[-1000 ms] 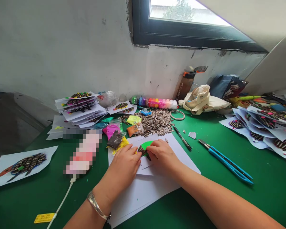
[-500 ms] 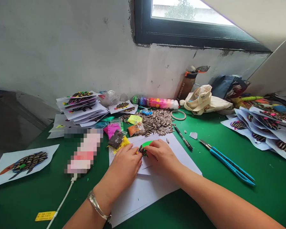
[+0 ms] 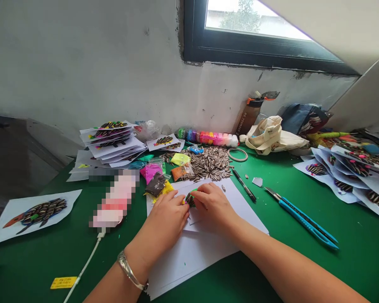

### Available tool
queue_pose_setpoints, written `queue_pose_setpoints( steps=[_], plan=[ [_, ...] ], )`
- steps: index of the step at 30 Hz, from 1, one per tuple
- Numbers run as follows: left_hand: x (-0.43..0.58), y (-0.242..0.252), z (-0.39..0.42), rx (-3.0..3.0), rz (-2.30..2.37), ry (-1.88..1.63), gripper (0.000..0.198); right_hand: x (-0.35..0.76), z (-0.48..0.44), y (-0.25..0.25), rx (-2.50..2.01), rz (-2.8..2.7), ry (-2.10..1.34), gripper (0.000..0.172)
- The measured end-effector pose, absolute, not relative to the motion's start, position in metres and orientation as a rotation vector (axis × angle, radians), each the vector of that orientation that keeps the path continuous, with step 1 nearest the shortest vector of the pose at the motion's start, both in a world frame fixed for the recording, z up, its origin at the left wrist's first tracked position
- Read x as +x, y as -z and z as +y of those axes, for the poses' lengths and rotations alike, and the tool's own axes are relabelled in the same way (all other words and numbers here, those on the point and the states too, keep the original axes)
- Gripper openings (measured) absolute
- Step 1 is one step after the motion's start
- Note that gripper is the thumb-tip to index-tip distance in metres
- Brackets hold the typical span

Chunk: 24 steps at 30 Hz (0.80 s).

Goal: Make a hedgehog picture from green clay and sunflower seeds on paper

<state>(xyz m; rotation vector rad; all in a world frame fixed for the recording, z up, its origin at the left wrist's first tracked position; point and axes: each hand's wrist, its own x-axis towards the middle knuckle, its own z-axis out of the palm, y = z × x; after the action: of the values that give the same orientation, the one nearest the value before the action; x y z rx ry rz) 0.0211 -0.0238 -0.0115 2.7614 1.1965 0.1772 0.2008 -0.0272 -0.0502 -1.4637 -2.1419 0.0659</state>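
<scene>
Green, seed-studded patch point(image 3: 191, 200) is sitting on your white paper point(image 3: 183, 265), right between your hands. Your left hand point(image 3: 169, 212) is lying on the paper at the patch's left edge, fingers together, probably steadying things; I can't tell if it's gripping anything. Your right hand point(image 3: 213, 203) is arching over the right side, fingers bending down toward the green, but the tips are hiding, so no telling whether they're pinching something. Both forearms point(image 3: 271, 252) are slanting inward from the near side, which is leaving the paper between them visible. Farther out, the seed pile point(image 3: 210, 163) is lying just past the paper, likely for easy grabbing. Your blue-handled tool point(image 3: 286, 205) is resting off right, seemingly parked clear of your wrist.
</scene>
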Motion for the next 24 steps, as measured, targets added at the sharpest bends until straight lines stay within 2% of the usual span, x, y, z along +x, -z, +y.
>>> queue_pose_setpoints(
  steps=[18,24],
  plan=[
    [0.023,0.013,-0.025,2.757,1.206,-0.160,0.020,0.201,-0.033,0.051,-1.444,-2.237,-0.044,0.012],
    [0.017,0.009,-0.022,2.797,1.185,-0.237,0.023,0.209,-0.031,0.045,-1.427,-2.127,0.018,0.020]
  ],
)
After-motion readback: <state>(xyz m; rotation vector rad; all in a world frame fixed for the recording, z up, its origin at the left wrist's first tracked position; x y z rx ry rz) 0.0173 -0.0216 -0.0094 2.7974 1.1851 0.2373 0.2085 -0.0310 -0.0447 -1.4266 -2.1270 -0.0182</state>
